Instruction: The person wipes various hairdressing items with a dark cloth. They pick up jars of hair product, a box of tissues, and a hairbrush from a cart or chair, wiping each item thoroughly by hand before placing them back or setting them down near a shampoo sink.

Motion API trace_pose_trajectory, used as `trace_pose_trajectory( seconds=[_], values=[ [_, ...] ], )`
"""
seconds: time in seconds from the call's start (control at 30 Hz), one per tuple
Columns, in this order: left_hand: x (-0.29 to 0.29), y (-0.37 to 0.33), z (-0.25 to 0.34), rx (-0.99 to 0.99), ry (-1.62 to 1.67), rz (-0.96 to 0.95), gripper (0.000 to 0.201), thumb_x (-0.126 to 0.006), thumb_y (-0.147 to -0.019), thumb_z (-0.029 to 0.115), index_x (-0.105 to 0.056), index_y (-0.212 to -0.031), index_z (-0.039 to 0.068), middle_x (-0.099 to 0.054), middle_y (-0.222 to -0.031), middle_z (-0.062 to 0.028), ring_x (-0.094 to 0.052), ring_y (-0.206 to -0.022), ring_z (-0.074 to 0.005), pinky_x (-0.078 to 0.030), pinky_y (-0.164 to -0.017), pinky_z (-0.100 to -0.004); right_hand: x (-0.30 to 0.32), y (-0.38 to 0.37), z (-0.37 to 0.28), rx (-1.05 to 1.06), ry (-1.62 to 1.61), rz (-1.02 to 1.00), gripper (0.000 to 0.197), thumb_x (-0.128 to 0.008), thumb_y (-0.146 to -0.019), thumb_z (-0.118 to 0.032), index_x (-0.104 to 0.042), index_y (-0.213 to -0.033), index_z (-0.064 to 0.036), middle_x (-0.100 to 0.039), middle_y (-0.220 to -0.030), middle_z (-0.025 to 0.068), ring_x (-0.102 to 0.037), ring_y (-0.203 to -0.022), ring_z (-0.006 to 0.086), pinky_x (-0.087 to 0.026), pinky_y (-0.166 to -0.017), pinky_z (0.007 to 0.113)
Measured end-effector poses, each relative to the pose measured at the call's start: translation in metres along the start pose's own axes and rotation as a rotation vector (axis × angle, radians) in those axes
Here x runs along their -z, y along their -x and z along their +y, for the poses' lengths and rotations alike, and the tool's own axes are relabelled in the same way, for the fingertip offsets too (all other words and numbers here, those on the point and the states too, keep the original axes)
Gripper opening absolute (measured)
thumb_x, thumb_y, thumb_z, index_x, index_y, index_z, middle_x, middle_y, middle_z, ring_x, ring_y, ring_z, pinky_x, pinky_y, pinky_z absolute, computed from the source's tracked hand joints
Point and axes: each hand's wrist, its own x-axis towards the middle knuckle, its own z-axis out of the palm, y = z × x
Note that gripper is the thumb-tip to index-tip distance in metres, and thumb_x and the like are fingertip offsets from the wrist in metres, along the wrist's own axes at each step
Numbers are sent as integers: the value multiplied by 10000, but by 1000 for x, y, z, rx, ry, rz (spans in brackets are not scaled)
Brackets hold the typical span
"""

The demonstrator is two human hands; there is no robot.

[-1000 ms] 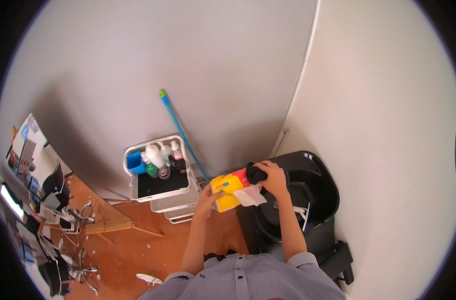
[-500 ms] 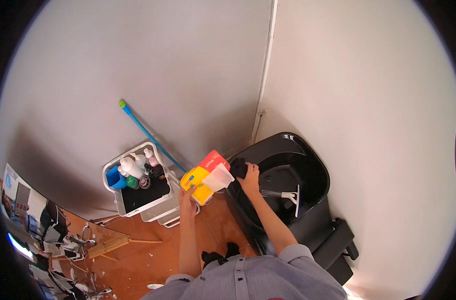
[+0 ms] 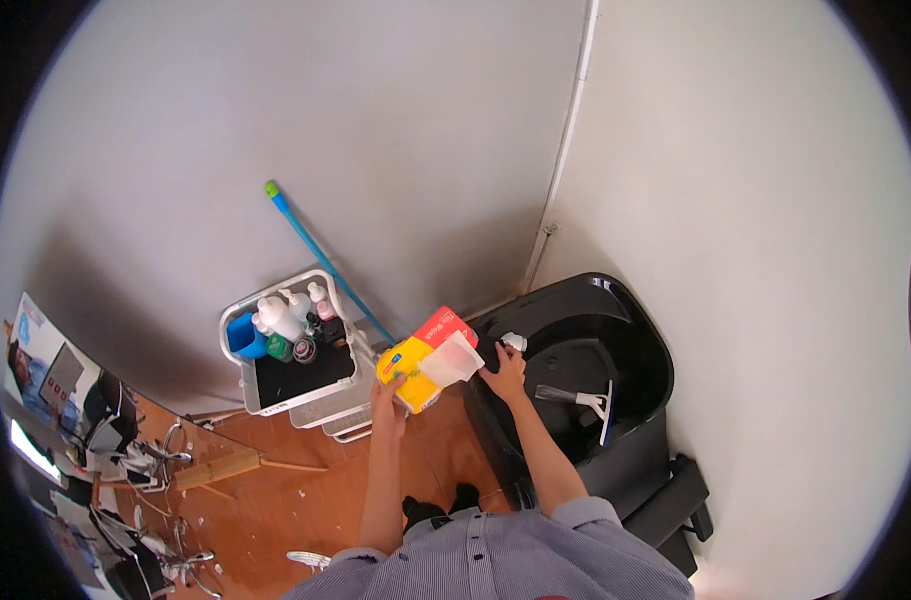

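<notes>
My left hand (image 3: 387, 402) grips the lower left side of a soft tissue pack (image 3: 403, 362), yellow with a red end. A white tissue (image 3: 450, 360) sticks out of its top. My right hand (image 3: 505, 372) is beside the tissue, over the near left rim of a black wash basin (image 3: 630, 305). Its fingers and thumb curl round a dark, cloth-like bundle (image 3: 487, 347), whose outline merges with the black basin. A small white fitting (image 3: 513, 341) shows just past those fingertips. Inside the basin lies a white-handled squeegee (image 3: 593, 402).
To the left stands a white trolley (image 3: 275, 408) holding several bottles (image 3: 280, 318) and a blue container (image 3: 245, 336). A blue pole (image 3: 320, 252) with a green tip leans on the wall behind it. Black padded seating (image 3: 625, 470) adjoins the basin; a mirror (image 3: 105, 400) stands far left.
My right hand has turned and lowered slightly, uncovering the white fitting; the dark bundle shows less. The tissue pack stays in my left hand. The whole view has shifted a little.
</notes>
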Motion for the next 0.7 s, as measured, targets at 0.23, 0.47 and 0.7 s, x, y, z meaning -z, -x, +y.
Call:
trace_pose_trajectory(
  seconds=[0.23, 0.47, 0.7],
  values=[
    [10, 11, 33, 63, 283, 34, 444, -556, -824, 143, -415, -1230, 32, -534, -1192, -119, -523, -1098, -268, -429, -931, -425, 7, 22, -58, -91, -829, -250, 354, -504, -896, -293, -505, -1185, -89, -530, -1128, 75, -546, -974, 205, -439, -817, 345],
    [66, 35, 75, -54, 386, 62, 470, -551, -828, 160, -392, -1252, 33, -514, -1223, -134, -506, -1126, -290, -426, -939, -458, 11, 40, -179, -386, -1497, -783, 492, -382, -914, -463, -411, -1250, -105, -511, -1189, 74, -524, -1042, 239, -439, -868, 427],
    [139, 73, 117, -161, 329, 249, 478, -556, -820, 134, -386, -1258, 43, -526, -1205, -133, -519, -1108, -291, -434, -930, -451, -61, 62, -240, -270, -1383, -966, 460, -508, -882, -344, -366, -1254, -114, -544, -1142, 69, -552, -1038, 242, -465, -863, 429]
  ],
)
